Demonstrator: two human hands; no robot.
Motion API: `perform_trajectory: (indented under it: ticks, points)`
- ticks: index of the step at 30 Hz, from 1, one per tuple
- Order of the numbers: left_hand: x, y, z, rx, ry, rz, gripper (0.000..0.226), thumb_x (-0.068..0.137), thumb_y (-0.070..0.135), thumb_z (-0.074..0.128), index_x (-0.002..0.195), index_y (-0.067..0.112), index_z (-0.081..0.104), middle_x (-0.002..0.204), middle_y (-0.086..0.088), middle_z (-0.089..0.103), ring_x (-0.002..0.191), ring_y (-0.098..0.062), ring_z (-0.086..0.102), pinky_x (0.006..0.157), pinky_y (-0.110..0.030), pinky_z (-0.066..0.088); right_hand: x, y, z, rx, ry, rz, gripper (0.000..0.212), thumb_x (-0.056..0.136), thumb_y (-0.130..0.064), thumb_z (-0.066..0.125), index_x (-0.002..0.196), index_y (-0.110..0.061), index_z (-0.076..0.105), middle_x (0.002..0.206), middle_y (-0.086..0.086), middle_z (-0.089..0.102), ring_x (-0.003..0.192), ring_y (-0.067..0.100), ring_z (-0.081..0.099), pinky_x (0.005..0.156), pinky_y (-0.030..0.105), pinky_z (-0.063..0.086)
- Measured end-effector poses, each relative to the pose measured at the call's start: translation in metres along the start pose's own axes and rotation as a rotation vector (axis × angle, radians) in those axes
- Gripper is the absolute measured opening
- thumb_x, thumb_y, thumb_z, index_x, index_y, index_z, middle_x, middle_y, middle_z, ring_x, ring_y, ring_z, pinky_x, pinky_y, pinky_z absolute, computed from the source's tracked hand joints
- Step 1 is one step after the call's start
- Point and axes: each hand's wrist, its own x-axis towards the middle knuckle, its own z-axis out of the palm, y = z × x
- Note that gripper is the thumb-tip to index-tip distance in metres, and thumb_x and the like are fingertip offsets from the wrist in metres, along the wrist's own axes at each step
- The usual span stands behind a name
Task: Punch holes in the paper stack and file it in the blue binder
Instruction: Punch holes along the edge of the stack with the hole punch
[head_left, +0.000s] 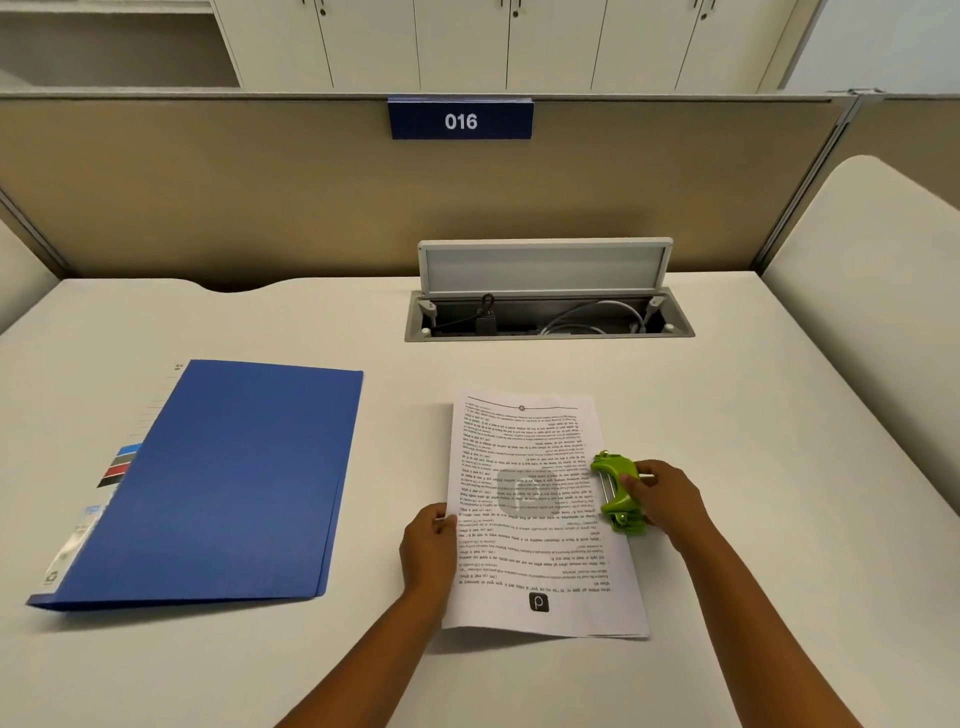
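Plain off-white desk (727, 467), matte and pretty slick looking, so nothing much gripping the paper from below.

Nearest the camera: paper stack (540, 519) lying flat, printed text upside down from this side, bottom corner fanned a little. Left hand (428, 545) pinching the stack's left edge, thumb on top. Right hand (667, 499) curled around the green hole punch (618, 493), which sits over the right long edge, roughly midway along it. Can't tell whether the sheets are seated fully into the slot.

Possible trouble, just guessing:
- sheets not squared up, given that fanned corner, so holes landing at different depths per page
- stack sliding on the smooth top when pressed, since only a light pinch on the far side
- punch off-centre along the edge, so holes not matching the binder's prongs
- stack too thick for such a small punch, meaning a half-cut

Further left, well apart from the paper: blue binder (223, 483), closed and flat, coloured tabs poking out its left side.

Beyond that: open cable tray (545, 317) sunk in the desk, lid up, cables inside. Then a beige partition (260, 197) with a blue "016" sign (461, 120), cream cabinets (467, 41) behind.
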Motion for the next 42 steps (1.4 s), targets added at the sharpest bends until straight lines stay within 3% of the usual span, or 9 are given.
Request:
perform_trajectory:
  ticks: [9, 14, 20, 24, 29, 31, 35, 40, 42]
  points:
    - [0.001, -0.004, -0.004, -0.020, -0.014, -0.017, 0.024, 0.093, 0.011, 0.043, 0.112, 0.005, 0.057, 0.109, -0.012, 0.063, 0.075, -0.010, 0.056, 0.057, -0.011, 0.041, 0.002, 0.000, 0.006, -0.066, 0.037, -0.002, 0.035, 0.091, -0.029, 0.053, 0.118, -0.007, 0.056, 0.118, 0.014, 0.062, 0.104, 0.030, 0.059, 0.083, 0.033, 0.044]
    - [0.002, 0.000, -0.006, 0.004, -0.029, 0.018, 0.030, 0.094, 0.011, 0.042, 0.122, 0.007, 0.052, 0.121, -0.013, 0.060, 0.089, -0.014, 0.053, 0.076, -0.022, 0.044, 0.002, 0.000, 0.006, -0.066, 0.030, -0.012, 0.034, 0.091, -0.029, 0.053, 0.119, -0.009, 0.055, 0.116, 0.014, 0.064, 0.102, 0.029, 0.059, 0.083, 0.033, 0.044]
    - [0.003, 0.001, -0.006, 0.035, -0.074, 0.095, 0.043, 0.095, 0.011, 0.038, 0.138, 0.015, 0.034, 0.132, -0.006, 0.052, 0.090, -0.010, 0.053, 0.065, -0.011, 0.044, -0.005, -0.002, 0.007, -0.064, 0.035, -0.075, 0.044, 0.093, -0.026, 0.049, 0.136, -0.021, 0.040, 0.116, 0.016, 0.060, 0.105, 0.031, 0.057, 0.085, 0.035, 0.045]
    - [0.005, 0.000, -0.004, 0.087, -0.078, 0.101, 0.047, 0.096, 0.013, 0.036, 0.141, 0.016, 0.024, 0.134, -0.007, 0.051, 0.079, -0.004, 0.052, 0.051, -0.004, 0.045, -0.006, -0.002, 0.007, -0.083, 0.033, -0.083, 0.042, 0.094, -0.025, 0.047, 0.135, -0.023, 0.043, 0.114, 0.015, 0.061, 0.104, 0.029, 0.057, 0.085, 0.036, 0.045]
    - [0.006, 0.000, -0.003, 0.117, -0.091, 0.093, 0.048, 0.096, 0.014, 0.035, 0.142, 0.015, 0.022, 0.132, -0.008, 0.052, 0.072, -0.001, 0.051, 0.049, 0.000, 0.043, -0.007, -0.002, 0.007, -0.105, 0.037, -0.099, 0.042, 0.094, -0.027, 0.046, 0.136, -0.022, 0.042, 0.114, 0.015, 0.061, 0.104, 0.029, 0.058, 0.085, 0.036, 0.045]
    - [0.007, 0.001, -0.004, 0.134, -0.100, 0.090, 0.048, 0.096, 0.014, 0.035, 0.142, 0.015, 0.022, 0.132, -0.009, 0.052, 0.080, -0.006, 0.053, 0.053, -0.007, 0.045, -0.007, -0.002, 0.008, -0.107, 0.038, -0.096, 0.042, 0.094, -0.027, 0.046, 0.136, -0.023, 0.042, 0.116, 0.015, 0.061, 0.104, 0.029, 0.058, 0.085, 0.036, 0.045]
    - [0.006, 0.004, -0.006, 0.146, -0.120, 0.092, 0.049, 0.096, 0.014, 0.036, 0.142, 0.014, 0.021, 0.137, -0.008, 0.047, 0.100, -0.013, 0.052, 0.079, -0.017, 0.042, -0.007, -0.001, 0.009, -0.115, 0.043, -0.103, 0.042, 0.095, -0.028, 0.046, 0.136, -0.023, 0.042, 0.118, 0.015, 0.061, 0.105, 0.029, 0.058, 0.084, 0.034, 0.045]
    - [0.003, 0.008, -0.007, 0.166, -0.130, 0.099, 0.050, 0.096, 0.015, 0.036, 0.143, 0.014, 0.018, 0.143, -0.007, 0.040, 0.120, -0.022, 0.049, 0.093, -0.027, 0.043, -0.006, -0.001, 0.009, -0.126, 0.043, -0.099, 0.042, 0.095, -0.027, 0.045, 0.136, -0.023, 0.041, 0.121, 0.015, 0.059, 0.107, 0.030, 0.057, 0.082, 0.033, 0.043]
    - [0.001, 0.011, -0.007, 0.164, -0.141, 0.110, 0.054, 0.096, 0.017, 0.036, 0.144, 0.018, 0.011, 0.144, -0.007, 0.039, 0.116, -0.022, 0.051, 0.090, -0.026, 0.044, -0.007, -0.002, 0.009, -0.129, 0.042, -0.100, 0.042, 0.095, -0.027, 0.045, 0.136, -0.023, 0.041, 0.121, 0.015, 0.059, 0.107, 0.030, 0.057, 0.082, 0.033, 0.044]
